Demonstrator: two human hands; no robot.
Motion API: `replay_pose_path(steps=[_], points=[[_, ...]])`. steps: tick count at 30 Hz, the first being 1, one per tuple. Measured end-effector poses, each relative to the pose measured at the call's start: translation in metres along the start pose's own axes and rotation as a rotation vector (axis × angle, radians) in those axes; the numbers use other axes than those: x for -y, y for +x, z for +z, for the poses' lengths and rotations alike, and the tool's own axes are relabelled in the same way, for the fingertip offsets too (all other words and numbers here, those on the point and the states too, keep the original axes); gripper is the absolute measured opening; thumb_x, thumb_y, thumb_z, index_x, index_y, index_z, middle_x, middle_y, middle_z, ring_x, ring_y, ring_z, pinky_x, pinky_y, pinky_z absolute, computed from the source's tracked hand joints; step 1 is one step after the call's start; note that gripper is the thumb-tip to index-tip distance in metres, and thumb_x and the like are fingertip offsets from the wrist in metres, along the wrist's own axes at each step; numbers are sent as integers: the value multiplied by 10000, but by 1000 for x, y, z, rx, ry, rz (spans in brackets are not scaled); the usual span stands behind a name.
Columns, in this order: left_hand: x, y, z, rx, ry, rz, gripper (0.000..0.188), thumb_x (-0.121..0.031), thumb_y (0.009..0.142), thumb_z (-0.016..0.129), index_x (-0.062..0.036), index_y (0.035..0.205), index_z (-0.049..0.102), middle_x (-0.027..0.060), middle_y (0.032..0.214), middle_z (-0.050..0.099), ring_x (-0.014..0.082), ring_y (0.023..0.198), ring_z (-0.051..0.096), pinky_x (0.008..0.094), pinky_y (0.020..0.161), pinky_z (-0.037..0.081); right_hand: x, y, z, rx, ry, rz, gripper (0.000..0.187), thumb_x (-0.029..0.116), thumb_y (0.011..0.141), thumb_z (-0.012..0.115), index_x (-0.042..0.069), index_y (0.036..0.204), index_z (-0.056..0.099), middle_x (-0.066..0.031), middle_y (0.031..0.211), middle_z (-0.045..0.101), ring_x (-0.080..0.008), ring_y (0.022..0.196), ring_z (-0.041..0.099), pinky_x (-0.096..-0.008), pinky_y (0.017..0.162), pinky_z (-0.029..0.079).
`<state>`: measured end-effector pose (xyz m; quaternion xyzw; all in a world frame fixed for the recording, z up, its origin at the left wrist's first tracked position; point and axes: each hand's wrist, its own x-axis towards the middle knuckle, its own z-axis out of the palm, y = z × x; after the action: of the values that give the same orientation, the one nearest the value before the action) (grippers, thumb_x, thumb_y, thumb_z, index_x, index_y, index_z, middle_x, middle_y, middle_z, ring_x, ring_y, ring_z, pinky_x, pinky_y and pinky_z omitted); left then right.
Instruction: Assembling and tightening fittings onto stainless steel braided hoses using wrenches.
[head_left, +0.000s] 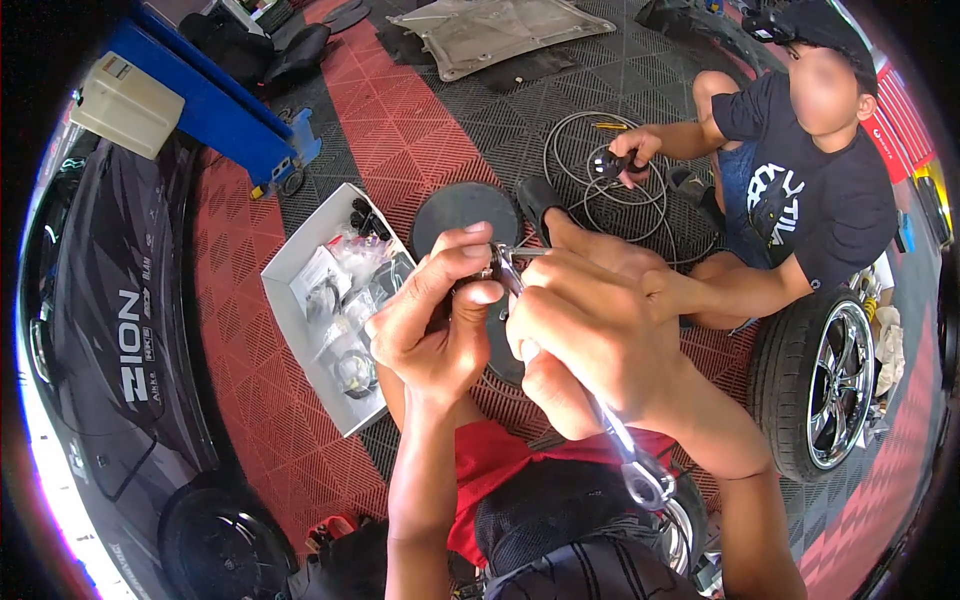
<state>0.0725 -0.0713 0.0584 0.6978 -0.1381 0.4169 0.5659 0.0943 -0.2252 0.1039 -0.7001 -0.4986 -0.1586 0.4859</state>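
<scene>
In the middle of the head view, my left hand pinches a small metal fitting between thumb and fingers. My right hand is closed around a chrome wrench, its ring end pointing down toward my lap. The wrench's far end meets the fitting at my left fingertips. A thin metal piece stretches from the fitting toward my right knuckles. My fingers partly hide the fitting, so its exact shape is unclear.
An open white box of bagged parts lies left of my hands. At right, a crouching person holds a dark object beside a coiled hose. A chrome wheel stands near them. A blue post and covered car are left.
</scene>
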Motion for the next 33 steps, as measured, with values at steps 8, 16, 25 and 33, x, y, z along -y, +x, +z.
replay_pose_path(steps=[8,16,25,33], points=[[3,9,7,10,41,95,170,36,775,747,89,912,661,202,887,704,283,893,703,333,742,568,5,29,-33,151,210,325,146,84,806,514,2,688,487,-94,609,523,-201,504,505,-322,527,394],[6,5,8,-9,121,54,176,13,778,753,95,902,660,219,868,706,284,838,713,321,706,572,-20,62,-48,415,248,395,128,74,784,576,0,684,550,-149,680,624,-256,611,623,-361,547,491],[14,2,6,-14,176,75,191,36,771,746,106,928,662,220,919,712,282,919,706,330,796,561,-43,112,-50,582,640,1156,259,232,723,492,-11,739,579,-162,662,642,-201,480,582,-292,413,393],[20,-7,-20,-72,86,-66,246,-51,831,735,88,1022,665,196,1016,709,158,875,684,254,771,542,-2,19,-25,13,153,184,207,173,879,513,14,758,566,-87,721,606,-168,620,592,-288,546,454]])
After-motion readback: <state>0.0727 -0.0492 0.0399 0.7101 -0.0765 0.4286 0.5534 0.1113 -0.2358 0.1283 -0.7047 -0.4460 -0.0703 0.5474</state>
